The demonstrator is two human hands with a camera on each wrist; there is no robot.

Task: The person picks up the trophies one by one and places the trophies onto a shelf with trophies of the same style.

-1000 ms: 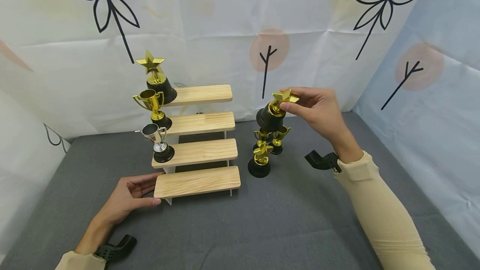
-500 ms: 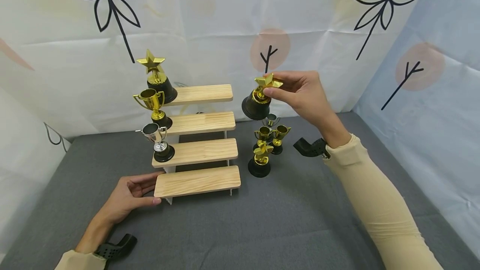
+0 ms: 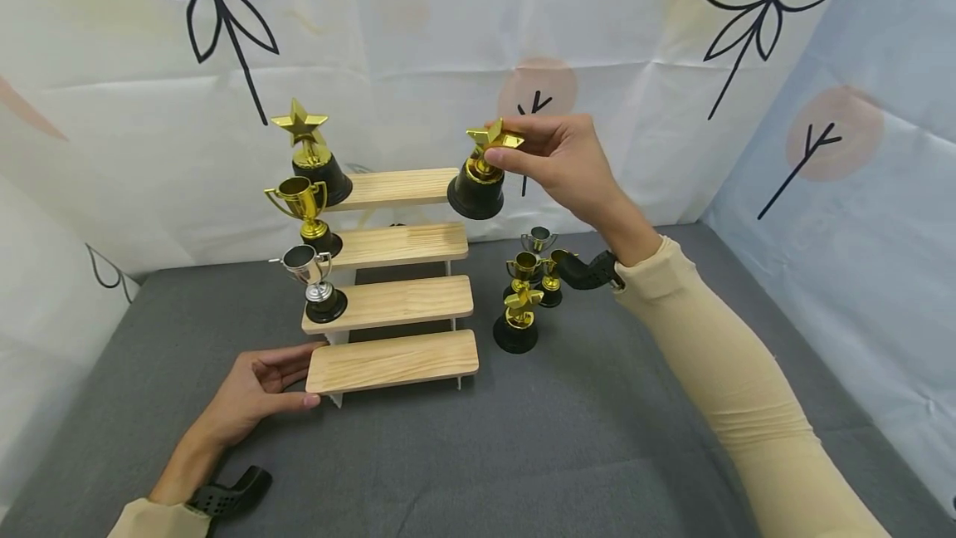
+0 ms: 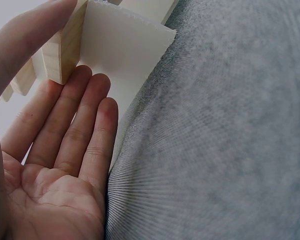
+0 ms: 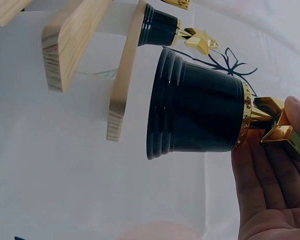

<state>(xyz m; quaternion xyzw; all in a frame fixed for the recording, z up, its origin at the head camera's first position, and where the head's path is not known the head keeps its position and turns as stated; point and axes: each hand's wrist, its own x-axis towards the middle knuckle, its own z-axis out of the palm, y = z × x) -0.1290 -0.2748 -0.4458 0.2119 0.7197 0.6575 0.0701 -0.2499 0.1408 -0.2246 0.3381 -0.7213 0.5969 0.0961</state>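
Currently, the left hand [image 3: 257, 393] holds the left end of the lowest shelf [image 3: 394, 362], thumb in front, fingers behind. Farther back, a small star trophy [image 3: 516, 334] and three cups [image 3: 524, 267] stand right of the shelf unit. Beyond, the right hand [image 3: 558, 158] pinches a large star trophy [image 3: 476, 194] by its star, base down, just beside the top shelf [image 3: 411, 187]. Apparent step: transfer. The next move probably calls for shifting left, lowering the base level, then releasing.
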